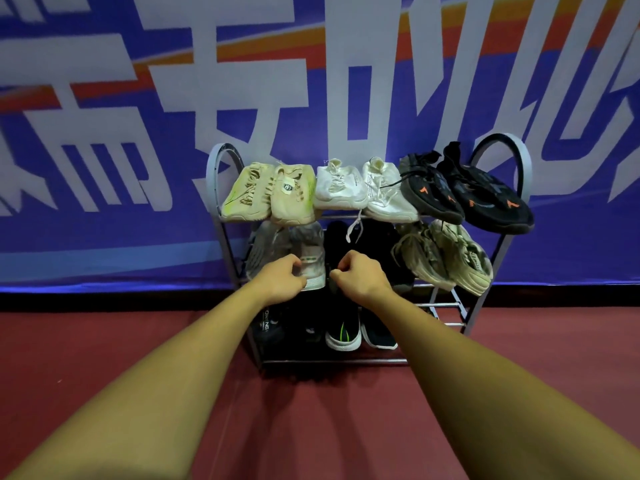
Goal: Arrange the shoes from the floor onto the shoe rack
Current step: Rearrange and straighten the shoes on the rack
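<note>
A grey metal shoe rack (pixel 516 157) with three shelves stands against the wall. Its top shelf carries a beige pair (pixel 266 194), a white pair (pixel 363 188) and a black pair with orange marks (pixel 478 192). On the middle shelf are a grey pair (pixel 304 244), a black pair (pixel 377 244) and a tan pair (pixel 450 258). Dark shoes (pixel 343 332) fill the bottom shelf. My left hand (pixel 282 279) grips the heel of the right grey shoe. My right hand (pixel 360 276) is closed on the heel of the left black shoe.
A dark red floor (pixel 311 410) runs in front of the rack, with no shoes on the visible part. A blue banner with large white characters (pixel 138 133) covers the wall behind. A white lace (pixel 353 228) hangs from the top shelf.
</note>
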A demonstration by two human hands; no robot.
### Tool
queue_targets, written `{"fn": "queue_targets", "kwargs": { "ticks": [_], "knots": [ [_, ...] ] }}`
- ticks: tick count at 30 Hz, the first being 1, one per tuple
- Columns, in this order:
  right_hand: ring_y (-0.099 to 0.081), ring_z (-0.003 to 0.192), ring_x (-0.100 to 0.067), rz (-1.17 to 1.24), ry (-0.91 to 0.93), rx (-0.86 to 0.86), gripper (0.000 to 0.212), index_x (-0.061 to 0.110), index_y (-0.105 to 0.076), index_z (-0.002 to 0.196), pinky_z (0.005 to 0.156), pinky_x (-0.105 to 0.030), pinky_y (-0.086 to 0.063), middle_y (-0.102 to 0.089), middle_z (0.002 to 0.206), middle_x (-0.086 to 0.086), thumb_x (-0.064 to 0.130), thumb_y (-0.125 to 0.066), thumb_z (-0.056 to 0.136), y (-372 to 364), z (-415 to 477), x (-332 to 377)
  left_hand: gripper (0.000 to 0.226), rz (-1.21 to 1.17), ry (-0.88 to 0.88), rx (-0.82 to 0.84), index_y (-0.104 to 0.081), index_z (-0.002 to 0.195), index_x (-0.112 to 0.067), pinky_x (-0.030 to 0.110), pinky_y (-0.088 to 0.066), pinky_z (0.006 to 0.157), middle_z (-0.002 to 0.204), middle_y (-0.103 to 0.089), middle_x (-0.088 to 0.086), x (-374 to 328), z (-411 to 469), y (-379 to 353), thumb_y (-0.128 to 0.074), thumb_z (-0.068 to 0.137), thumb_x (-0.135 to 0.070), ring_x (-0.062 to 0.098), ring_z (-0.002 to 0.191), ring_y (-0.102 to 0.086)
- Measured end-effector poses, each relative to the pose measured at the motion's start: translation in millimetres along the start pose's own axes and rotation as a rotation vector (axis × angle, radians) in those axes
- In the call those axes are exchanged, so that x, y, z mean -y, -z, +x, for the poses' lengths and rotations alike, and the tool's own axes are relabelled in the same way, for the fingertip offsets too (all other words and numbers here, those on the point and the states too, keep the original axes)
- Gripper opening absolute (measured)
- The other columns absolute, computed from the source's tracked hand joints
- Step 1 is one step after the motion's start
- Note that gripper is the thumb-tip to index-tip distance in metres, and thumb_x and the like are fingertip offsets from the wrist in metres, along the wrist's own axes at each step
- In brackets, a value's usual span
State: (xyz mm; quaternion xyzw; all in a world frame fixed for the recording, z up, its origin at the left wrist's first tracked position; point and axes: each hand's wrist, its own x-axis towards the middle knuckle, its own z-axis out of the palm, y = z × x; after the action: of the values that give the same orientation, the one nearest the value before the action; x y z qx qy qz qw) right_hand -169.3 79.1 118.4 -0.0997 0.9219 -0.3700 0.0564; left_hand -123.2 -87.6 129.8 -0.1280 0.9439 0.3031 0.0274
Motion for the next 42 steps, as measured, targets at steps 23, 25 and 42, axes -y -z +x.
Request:
{"fn": "queue_targets", "kwargs": {
  "ticks": [23, 25, 42],
  "knots": [
    [-0.070, 0.094, -0.032, -0.100, 0.181, 0.199, 0.049, 0.026, -0.052, 0.131, 0.087, -0.043, -0.056, -0.072, 0.104, -0.010, 0.024, -0.053, 0.083, -22, 33, 7, 0.044, -0.032, 0.144, -0.017, -0.055, 0.132, -0.025, 0.036, -0.052, 0.091, 0.123, -0.065, 0.015, 6, 51, -22, -0.057, 0.091, -0.042, 0.035, 0.109, -0.063],
    [-0.071, 0.089, -0.031, -0.021, 0.162, 0.215, 0.049, 0.019, -0.052, 0.132, 0.084, -0.043, -0.058, -0.072, 0.102, -0.012, 0.018, -0.057, 0.084, -21, 33, 5, 0.037, -0.095, 0.165, -0.057, -0.058, 0.126, -0.020, 0.038, -0.052, 0.092, 0.121, -0.066, 0.019, 6, 51, -21, -0.053, 0.093, -0.035, 0.038, 0.109, -0.063],
    [-0.055, 0.055, -0.013, 0.911, -0.291, 0.258, 0.043, 0.012, -0.069, 0.101, 0.053, -0.024, -0.040, -0.056, 0.058, 0.000, 0.048, -0.076, 0.078, 19, 9, -10, 0.007, -0.400, -0.167, -0.183, -0.052, 0.092, -0.027, 0.034, -0.054, 0.071, 0.071, -0.063, -0.001, -40, -9, -11, -0.046, 0.096, -0.028, 0.018, 0.064, -0.063]
  ]
}}
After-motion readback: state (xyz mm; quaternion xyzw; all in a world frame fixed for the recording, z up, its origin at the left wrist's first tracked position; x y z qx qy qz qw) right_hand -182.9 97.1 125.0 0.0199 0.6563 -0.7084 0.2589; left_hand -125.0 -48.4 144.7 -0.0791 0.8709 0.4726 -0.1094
